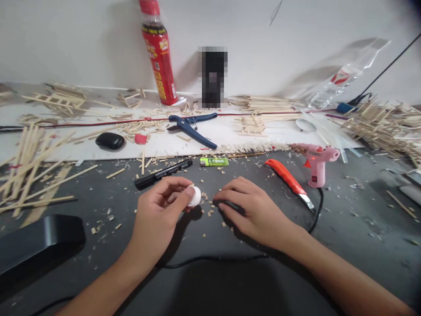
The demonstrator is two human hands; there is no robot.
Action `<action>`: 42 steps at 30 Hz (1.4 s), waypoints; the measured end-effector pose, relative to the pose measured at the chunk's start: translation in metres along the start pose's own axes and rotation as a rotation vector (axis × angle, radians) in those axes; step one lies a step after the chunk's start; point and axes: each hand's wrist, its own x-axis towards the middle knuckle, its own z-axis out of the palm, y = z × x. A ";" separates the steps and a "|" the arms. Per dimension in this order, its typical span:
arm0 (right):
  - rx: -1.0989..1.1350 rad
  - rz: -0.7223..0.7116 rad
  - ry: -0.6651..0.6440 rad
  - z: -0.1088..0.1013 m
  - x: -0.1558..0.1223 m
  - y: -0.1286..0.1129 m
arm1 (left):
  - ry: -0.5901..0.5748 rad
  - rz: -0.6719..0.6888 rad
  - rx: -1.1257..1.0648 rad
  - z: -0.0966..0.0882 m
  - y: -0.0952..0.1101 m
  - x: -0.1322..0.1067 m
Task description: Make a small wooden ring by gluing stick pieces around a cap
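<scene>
- The dark desk (345, 245) is strewn with wood chips (210, 213).
- My right hand (253, 210) lies near the desk's middle, fingers over a dark object (230, 205); I cannot tell whether it grips.
- My left hand (161, 206), just beside, pinches a white cap (194, 195).

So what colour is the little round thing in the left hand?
White; the round piece in the left hand shows best in the head view.
</scene>
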 end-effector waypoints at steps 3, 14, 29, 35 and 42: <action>-0.057 -0.025 -0.021 0.007 -0.002 0.000 | 0.000 0.000 0.006 0.001 0.002 -0.001; -0.176 0.041 -0.073 0.017 0.007 -0.011 | -0.017 0.034 -0.021 0.002 0.005 -0.003; 0.010 -0.008 -0.143 -0.001 -0.002 -0.009 | -0.035 0.078 -0.050 0.002 0.011 -0.007; 0.003 -0.056 -0.172 0.005 -0.005 -0.006 | -0.066 0.087 -0.097 0.003 0.011 -0.009; 0.020 -0.006 -0.116 0.007 -0.001 -0.006 | -0.076 0.093 -0.102 0.004 0.011 -0.011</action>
